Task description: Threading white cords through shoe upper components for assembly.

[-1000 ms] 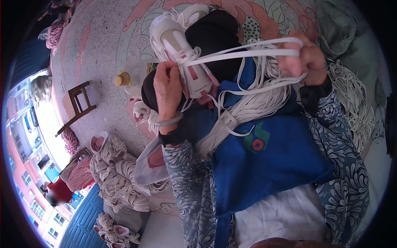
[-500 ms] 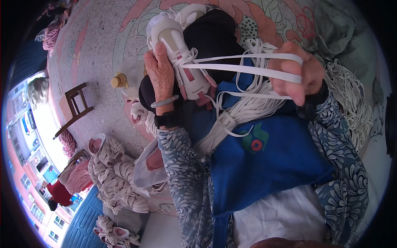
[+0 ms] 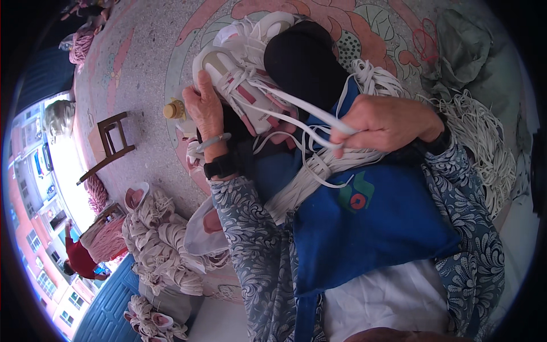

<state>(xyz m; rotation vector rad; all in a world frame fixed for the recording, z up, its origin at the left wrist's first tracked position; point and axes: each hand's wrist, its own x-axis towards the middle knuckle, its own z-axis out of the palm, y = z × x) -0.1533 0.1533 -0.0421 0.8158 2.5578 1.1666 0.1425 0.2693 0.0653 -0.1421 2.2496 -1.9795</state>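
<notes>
A white sneaker with pink and beige parts (image 3: 262,121) lies across my lap, its toe pointing away from me. Along its left side, my left hand (image 3: 206,114) grips it near the toe, the thumb up against the upper. My right hand (image 3: 384,122) is closed around the white shoelace (image 3: 319,114), whose two flat strands run slackly from the sneaker's eyelets. A bundle of loose white laces (image 3: 325,162) rests over my blue apron (image 3: 393,228), below the right hand. Another pale shoe (image 3: 273,25) shows beyond the sneaker, beside my black-clad knee (image 3: 302,62).
Laced-up shoes are heaped (image 3: 165,245) at the left. A small wooden stool (image 3: 111,137) and a yellow-capped bottle (image 3: 174,109) are on the floor. More laces (image 3: 484,142) and a grey-green cloth (image 3: 467,45) lie at the right. A person in red (image 3: 80,259) is outside.
My right hand has moved left and slightly down toward the sneaker, its fingers now closed on the lace. The strands, taut before, have slackened. The sneaker has tilted a little, toe leftward.
</notes>
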